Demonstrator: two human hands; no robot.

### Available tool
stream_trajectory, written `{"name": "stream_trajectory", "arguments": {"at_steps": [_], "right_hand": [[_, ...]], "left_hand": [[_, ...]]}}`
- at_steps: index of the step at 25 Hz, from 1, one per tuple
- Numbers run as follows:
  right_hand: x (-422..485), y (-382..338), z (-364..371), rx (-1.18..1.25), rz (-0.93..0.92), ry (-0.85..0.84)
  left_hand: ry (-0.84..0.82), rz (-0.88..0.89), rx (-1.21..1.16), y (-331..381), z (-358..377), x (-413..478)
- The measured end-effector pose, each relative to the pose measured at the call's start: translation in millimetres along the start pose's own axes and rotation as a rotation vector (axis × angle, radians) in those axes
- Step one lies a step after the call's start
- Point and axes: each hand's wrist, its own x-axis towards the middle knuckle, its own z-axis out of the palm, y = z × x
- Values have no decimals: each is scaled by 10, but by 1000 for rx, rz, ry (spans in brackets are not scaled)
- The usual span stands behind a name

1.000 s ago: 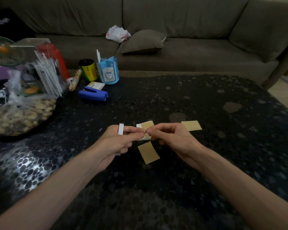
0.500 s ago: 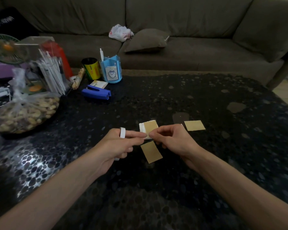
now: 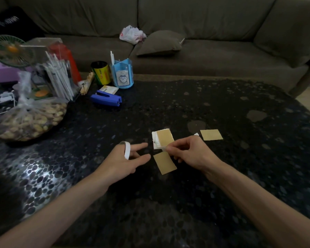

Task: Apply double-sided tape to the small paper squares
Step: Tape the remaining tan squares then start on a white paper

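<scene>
Tape roll (image 3: pixel 127 150) sits looped over a finger of the left hand (image 3: pixel 123 163) like a ring, probably so the tape is within reach without a grip being spent on it. That hand hovers just above the counter (image 3: pixel 222 176) with its fingers spread and nothing between them, a little apart from the paper.

The right hand (image 3: pixel 190 153) is curled, with thumb and forefinger pinched together at the near corner of the stack of squares (image 3: pixel 162 139). The stack lies flat on the counter in front of both hands, a tan square on top and white edges showing along its left side. Whether the pinch holds a bit of tape, a backing strip or the paper corner itself is too small to tell. Judging by the task, this is fine work at the edge of the top sheet, pressing tape down or peeling something away.

A loose square (image 3: pixel 164 162) lies just nearer than the stack, between the two hands. It may be set aside as done or waiting its turn; the view does not settle which. Another square (image 3: pixel 211 134) rests to the right, past the right hand, with a white scrap (image 3: pixel 196 134) beside it that could be discarded backing. A blue stapler (image 3: pixel 106 100) lies well away at the back left, untouched.
</scene>
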Motion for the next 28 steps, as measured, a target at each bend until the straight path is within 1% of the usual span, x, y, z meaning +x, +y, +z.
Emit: {"name": "stream_trajectory", "arguments": {"at_steps": [2, 5, 7, 10, 13, 16, 20, 24, 28], "right_hand": [[-3, -5, -40, -18, -4, -28], [-12, -41, -65, -51, -7, -88], [-14, -72, -75, -78, 12, -130], [-25, -105, -112, -146, 24, -218], [-17, -86, -134, -257, -14, -299], [-19, -70, -126, -307, -49, -277], [-20, -96, -106, -366, -60, -299], [-3, -95, -93, -390, -59, -315], [7, -79, -71, -386, -72, -284]], "left_hand": [[13, 122, 110, -81, -23, -7], [41, 243, 211, -155, 1, -24], [61, 298, 279, -164, 6, -28], [67, 348, 314, -166, 21, -28], [56, 362, 239, -164, 56, 5], [57, 375, 262, -160, 102, 65], [53, 371, 291, -187, 152, 123], [53, 369, 314, -203, 160, 155], [72, 383, 319, -210, 176, 162]]}}
